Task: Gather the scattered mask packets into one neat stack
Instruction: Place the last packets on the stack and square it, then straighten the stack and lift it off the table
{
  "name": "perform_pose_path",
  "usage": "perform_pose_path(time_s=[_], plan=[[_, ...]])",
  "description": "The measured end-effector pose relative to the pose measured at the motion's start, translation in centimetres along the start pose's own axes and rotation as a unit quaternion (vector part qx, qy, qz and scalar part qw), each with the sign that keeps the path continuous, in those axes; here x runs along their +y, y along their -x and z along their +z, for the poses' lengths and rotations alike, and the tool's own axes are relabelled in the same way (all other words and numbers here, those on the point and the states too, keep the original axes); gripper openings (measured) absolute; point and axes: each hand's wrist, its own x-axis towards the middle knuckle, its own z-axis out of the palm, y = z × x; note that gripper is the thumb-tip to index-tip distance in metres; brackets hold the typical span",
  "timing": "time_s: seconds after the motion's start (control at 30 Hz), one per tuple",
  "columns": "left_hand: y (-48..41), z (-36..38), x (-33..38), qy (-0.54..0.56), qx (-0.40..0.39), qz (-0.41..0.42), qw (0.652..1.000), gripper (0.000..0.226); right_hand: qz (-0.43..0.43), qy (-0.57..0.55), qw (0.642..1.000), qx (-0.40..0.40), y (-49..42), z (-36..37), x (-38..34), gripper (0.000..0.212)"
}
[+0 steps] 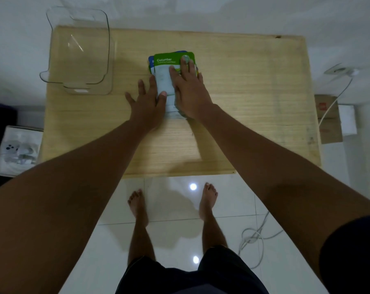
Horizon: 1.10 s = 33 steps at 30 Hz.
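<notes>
Both hands press flat on a stack of mask packets (pixel 169 81) mid-table (pixel 243 102). The left hand (pixel 147 102), fingers spread, braces the stack's left edge; the right hand (pixel 189 90) lies open on top. A clear container (pixel 82 49) sits well left of the stack.

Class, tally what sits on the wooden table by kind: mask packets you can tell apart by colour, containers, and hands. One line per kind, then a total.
Green mask packet: 1
Blue mask packet: 1 edge showing; any others in the stack are hidden
Clear container: 1
Hands: 2, left hand and right hand
Total: 5
</notes>
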Motion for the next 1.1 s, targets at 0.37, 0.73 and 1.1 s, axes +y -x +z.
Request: perform_pose_path(time_s=[0.37,0.73,1.1], plan=[[0.1,-3.0,0.4,0.121,0.136,-0.041,0.982,0.060,0.106,-0.199,0.952,0.206,1.0,-2.0,0.9,0.041],[-1.8,-4.8,4.2,0.227,0.000,-0.230,0.946,0.040,0.297,-0.238,0.924,0.040,-1.3,-2.2,1.6,0.068],[-4.0,-5.2,6.2,0.266,-0.048,-0.267,0.925,0.037,0.348,-0.414,0.841,0.016,-3.1,-3.1,2.0,0.047]])
